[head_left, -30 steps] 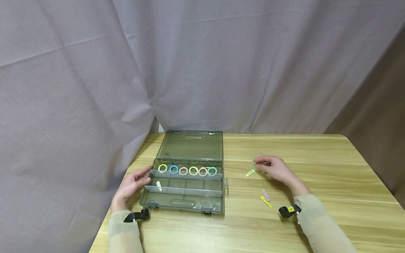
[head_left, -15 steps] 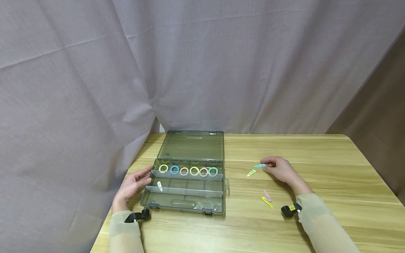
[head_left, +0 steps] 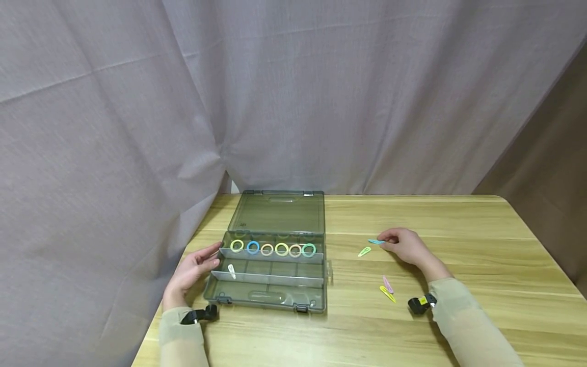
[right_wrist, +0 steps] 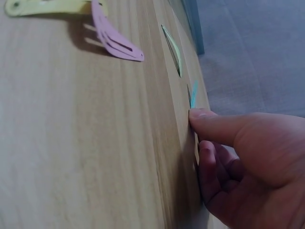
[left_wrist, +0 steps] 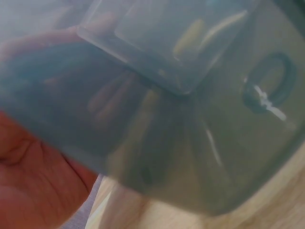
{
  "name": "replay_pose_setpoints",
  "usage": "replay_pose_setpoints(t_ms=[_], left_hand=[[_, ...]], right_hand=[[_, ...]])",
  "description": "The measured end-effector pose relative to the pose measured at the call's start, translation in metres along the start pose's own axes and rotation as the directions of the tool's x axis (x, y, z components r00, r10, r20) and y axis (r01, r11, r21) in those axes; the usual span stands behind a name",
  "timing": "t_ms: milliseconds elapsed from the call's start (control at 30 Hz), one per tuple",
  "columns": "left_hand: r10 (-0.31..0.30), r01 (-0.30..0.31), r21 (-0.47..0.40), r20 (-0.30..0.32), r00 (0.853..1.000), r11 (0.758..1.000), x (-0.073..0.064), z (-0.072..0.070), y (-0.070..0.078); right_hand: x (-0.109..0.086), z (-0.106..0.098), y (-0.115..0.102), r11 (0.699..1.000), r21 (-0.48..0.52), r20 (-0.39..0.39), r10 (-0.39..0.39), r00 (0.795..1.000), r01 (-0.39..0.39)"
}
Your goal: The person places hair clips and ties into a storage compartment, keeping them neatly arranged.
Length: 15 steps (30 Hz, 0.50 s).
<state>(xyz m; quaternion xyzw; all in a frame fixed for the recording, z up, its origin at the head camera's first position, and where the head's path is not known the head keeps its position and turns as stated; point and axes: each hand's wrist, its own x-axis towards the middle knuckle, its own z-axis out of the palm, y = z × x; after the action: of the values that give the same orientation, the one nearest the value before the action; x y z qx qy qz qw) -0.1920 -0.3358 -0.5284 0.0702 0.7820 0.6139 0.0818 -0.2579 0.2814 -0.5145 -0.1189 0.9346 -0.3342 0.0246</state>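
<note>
My right hand (head_left: 405, 245) pinches one end of a blue snap hair clip (head_left: 376, 241) between thumb and fingers, low over the table. The right wrist view shows the blue clip (right_wrist: 193, 95) sticking out past the thumb tip. Just left of it lies a green hair clip (head_left: 364, 251). Nearer the front, a pink hair clip (head_left: 388, 284) and a yellow hair clip (head_left: 387, 294) lie together. My left hand (head_left: 190, 270) rests against the left side of a translucent grey divided box (head_left: 284, 279), fingers extended. A white hair clip (head_left: 231, 270) sits in its middle row.
Several coloured ring-shaped hair ties (head_left: 253, 247) stand in the box's back row. The box lid (head_left: 277, 211) lies folded back behind it. A grey curtain (head_left: 293, 102) hangs along the table's (head_left: 440, 214) far edge and left side.
My right hand has shifted slightly right, and the blue clip, mostly hidden earlier, now shows beyond the fingertips. It has dipped a little since half a second ago. The left hand stays at the box.
</note>
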Motion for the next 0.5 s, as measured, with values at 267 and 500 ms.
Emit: replay_pose_setpoints(t_ms=[267, 500], left_hand=[[0.004, -0.004, 0.010, 0.000, 1.000, 1.000, 0.0003, -0.0010, -0.0024], [0.008, -0.008, 0.018, 0.002, 1.000, 1.000, 0.0010, -0.0006, -0.0027]], right_hand=[[-0.0006, -0.0016, -0.0064, 1.000, -0.005, 0.036, -0.002, 0.999, 0.003], [-0.0016, -0.0026, -0.0073, 1.000, 0.004, 0.052, 0.007, 0.999, -0.007]])
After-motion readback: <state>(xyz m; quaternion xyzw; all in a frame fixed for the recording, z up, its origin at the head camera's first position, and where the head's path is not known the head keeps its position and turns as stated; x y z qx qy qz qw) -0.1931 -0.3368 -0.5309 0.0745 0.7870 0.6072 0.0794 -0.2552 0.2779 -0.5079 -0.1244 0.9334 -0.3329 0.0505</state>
